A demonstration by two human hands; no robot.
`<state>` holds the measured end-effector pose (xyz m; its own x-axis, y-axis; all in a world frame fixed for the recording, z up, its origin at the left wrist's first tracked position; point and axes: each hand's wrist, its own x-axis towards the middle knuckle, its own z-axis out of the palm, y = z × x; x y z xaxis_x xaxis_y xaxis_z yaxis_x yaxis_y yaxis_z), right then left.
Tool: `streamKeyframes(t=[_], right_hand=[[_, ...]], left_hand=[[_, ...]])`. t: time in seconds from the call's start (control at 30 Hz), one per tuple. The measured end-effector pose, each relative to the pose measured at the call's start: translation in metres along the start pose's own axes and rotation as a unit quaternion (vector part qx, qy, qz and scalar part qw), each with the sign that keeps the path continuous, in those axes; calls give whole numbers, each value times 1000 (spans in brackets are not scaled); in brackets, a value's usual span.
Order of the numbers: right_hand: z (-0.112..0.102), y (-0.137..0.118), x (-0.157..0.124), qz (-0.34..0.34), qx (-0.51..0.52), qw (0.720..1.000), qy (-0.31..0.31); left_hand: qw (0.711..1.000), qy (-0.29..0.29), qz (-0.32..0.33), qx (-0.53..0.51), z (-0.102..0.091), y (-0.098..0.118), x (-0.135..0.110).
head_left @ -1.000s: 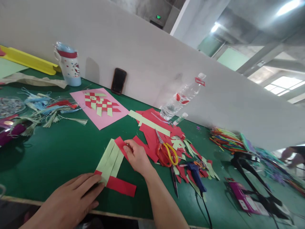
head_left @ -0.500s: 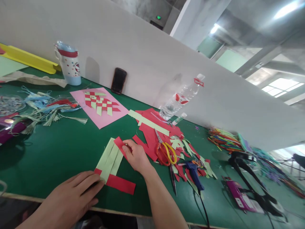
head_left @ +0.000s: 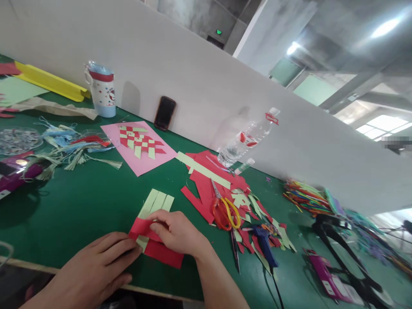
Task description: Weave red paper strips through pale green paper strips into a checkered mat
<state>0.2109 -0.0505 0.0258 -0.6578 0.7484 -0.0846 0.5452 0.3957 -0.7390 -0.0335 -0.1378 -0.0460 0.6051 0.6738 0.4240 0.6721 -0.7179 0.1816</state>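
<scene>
Pressing flat at far left, the left hand (head_left: pixel 96 262): open, fingers spread, fingertips resting at the lower end of the work. Well up from the grip, a pink paper sheet (head_left: pixel 159 159) on the green work table (head_left: pixel 80 206) carries a red-and-green paper weave (head_left: pixel 141 143).

Next, a red paper strip (head_left: pixel 141 226), running out left from the grip and crossing three pale green paper strips (head_left: pixel 154 204). Those green strips lie side by side, directly ahead of the grip, their long axis slanting from near left to far right. The right hand is the nearer to their upper ends, the left to their lower ends. A second red paper strip (head_left: pixel 164 254) lies crosswise just below the grip. The fingers hide how the strips cross there.

Right hand (head_left: pixel 178 235): closed, fingers curled over the upper red strip. Right of the grip, a heap of red paper offcuts (head_left: pixel 199 189), orange-and-yellow-handled scissors (head_left: pixel 220 216) on it, and a blue hot glue gun (head_left: pixel 264 242) just beyond.
</scene>
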Motion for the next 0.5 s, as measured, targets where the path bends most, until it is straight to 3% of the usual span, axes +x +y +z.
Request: streamKeyframes(t=[0.23, 0.5], right_hand=[[5, 7, 4, 41, -90, 995, -9], [4, 7, 3, 46, -79, 996, 2]], left_hand=[[999, 16, 30, 26, 0, -1, 0], [999, -18, 16, 26, 2, -2, -4]])
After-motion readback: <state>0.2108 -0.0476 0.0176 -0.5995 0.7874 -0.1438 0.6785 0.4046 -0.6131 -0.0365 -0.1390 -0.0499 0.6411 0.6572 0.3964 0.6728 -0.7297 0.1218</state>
